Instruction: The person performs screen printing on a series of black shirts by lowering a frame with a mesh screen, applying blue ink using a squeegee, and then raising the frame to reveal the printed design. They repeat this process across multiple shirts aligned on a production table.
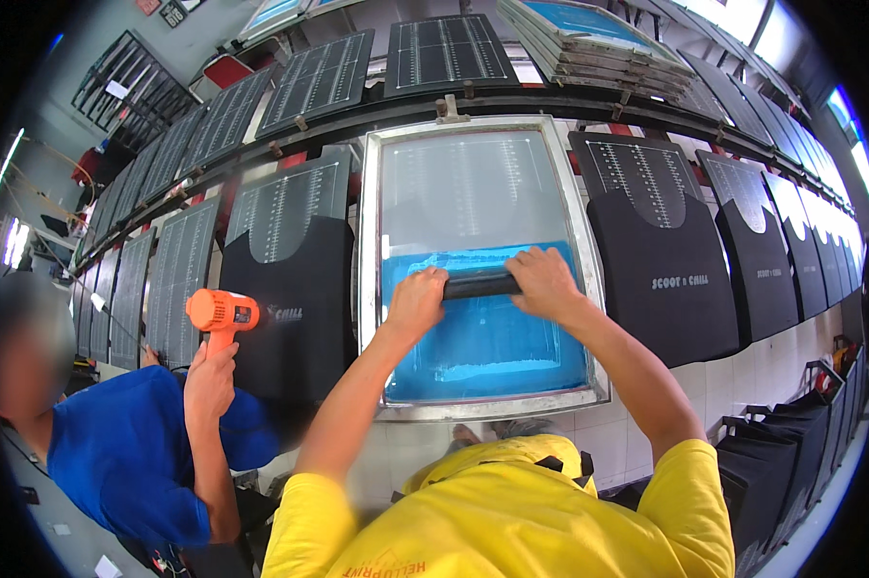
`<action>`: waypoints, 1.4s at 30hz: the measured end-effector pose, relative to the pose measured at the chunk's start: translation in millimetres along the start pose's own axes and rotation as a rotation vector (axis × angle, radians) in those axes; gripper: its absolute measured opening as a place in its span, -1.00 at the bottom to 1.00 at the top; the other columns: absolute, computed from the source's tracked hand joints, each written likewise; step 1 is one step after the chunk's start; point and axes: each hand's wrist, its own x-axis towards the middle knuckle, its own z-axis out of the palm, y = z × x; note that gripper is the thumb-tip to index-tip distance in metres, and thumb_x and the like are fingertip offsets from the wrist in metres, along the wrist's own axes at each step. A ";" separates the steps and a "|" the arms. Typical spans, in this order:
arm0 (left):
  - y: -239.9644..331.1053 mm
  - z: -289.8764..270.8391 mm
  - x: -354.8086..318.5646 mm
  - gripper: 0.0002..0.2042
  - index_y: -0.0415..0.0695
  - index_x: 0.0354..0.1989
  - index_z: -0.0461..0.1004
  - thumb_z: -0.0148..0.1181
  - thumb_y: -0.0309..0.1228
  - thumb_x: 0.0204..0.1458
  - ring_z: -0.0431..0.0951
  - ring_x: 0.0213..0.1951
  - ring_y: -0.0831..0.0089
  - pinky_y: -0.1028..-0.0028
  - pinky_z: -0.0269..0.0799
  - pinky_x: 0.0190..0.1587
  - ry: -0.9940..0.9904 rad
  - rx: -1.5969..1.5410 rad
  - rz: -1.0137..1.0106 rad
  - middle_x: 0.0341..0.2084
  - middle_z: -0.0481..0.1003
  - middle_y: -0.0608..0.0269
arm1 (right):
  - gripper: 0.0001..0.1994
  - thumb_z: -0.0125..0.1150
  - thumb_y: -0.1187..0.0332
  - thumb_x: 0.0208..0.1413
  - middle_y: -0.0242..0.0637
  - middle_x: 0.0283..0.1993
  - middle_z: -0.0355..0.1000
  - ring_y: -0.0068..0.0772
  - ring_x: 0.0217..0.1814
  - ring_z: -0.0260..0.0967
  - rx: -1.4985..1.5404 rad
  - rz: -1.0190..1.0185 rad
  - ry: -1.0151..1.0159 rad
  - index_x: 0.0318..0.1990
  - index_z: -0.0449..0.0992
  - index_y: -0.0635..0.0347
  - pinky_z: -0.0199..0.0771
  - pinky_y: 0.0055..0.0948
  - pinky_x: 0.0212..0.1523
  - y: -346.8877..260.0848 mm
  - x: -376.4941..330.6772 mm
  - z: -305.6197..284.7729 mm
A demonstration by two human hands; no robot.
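Over blue-inked screen frame (pixel 369 289), left hand (pixel 417 301) and right hand (pixel 542 281) fingers curled on squeegee (pixel 480 285).

A printing screen (pixel 479 265), a grey metal frame with mesh half blue, lies at the middle of the bench (pixel 646 424); more framed screens (pixel 588 43) are stacked at its far edge; a small red sign (pixel 148 6) hangs on the far wall

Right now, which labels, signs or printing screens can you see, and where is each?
Printing screen: centre, under both hands, silver frame, blue-coated mesh.
Stacked screens: top shelf, right of centre, pale frames, blue mesh.
Wall signs: top left corner, small, red and dark.
Paper tag: on the dark rack, upper left, white.
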 end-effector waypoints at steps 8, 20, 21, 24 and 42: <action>79.4 -51.8 -90.3 -0.45 -0.21 0.18 0.37 0.29 -0.47 -0.08 0.51 0.06 -0.03 0.15 0.42 0.12 0.500 -0.479 0.194 -0.04 0.53 -0.03 | -0.67 0.36 0.50 -0.26 -0.34 -0.19 0.47 -0.28 -0.09 0.38 -0.002 -0.060 0.122 -0.22 0.53 0.10 0.29 -0.27 -0.16 -18.8 -53.0 1.5; 124.7 117.4 -204.1 -0.45 -0.18 -0.20 0.44 -0.32 0.07 0.39 0.14 -0.59 0.61 0.54 0.13 -0.46 -0.543 -1.535 -0.550 -0.67 0.24 0.44 | -0.62 0.47 0.50 -0.34 -0.36 -0.26 0.53 -0.26 -0.15 0.42 0.113 -0.016 0.206 -0.23 0.60 0.08 0.33 -0.25 -0.15 11.1 -49.6 -16.1; 127.1 122.8 -204.1 -0.45 -0.17 -0.25 0.43 -0.33 0.07 0.39 0.14 -0.59 0.61 0.54 0.11 -0.47 -0.500 -1.553 -0.529 -0.67 0.23 0.44 | -0.65 0.47 0.50 -0.34 -0.36 -0.29 0.53 -0.24 -0.17 0.42 0.138 -0.001 0.228 -0.26 0.60 0.09 0.34 -0.24 -0.16 16.1 -43.9 -17.6; 126.1 136.2 -207.7 -0.44 -0.14 -0.41 0.37 -0.34 0.07 0.39 0.15 -0.62 0.61 0.53 0.12 -0.47 -0.401 -1.551 -0.493 -0.71 0.23 0.43 | -0.71 0.47 0.50 -0.33 -0.31 -0.37 0.53 -0.20 -0.22 0.44 0.157 0.035 0.247 -0.33 0.61 0.12 0.39 -0.21 -0.16 25.9 -27.8 -21.6; 125.8 131.7 -210.2 -0.49 -0.11 -0.54 0.18 -0.32 -0.02 0.42 0.12 -0.51 0.55 0.48 0.13 -0.37 -0.350 -1.504 -0.442 -0.61 0.20 0.40 | -0.72 0.45 0.38 -0.25 -0.22 -0.29 0.55 -0.10 -0.13 0.48 0.063 0.185 -0.004 -0.28 0.64 0.13 0.49 -0.15 -0.04 24.1 -4.7 -6.2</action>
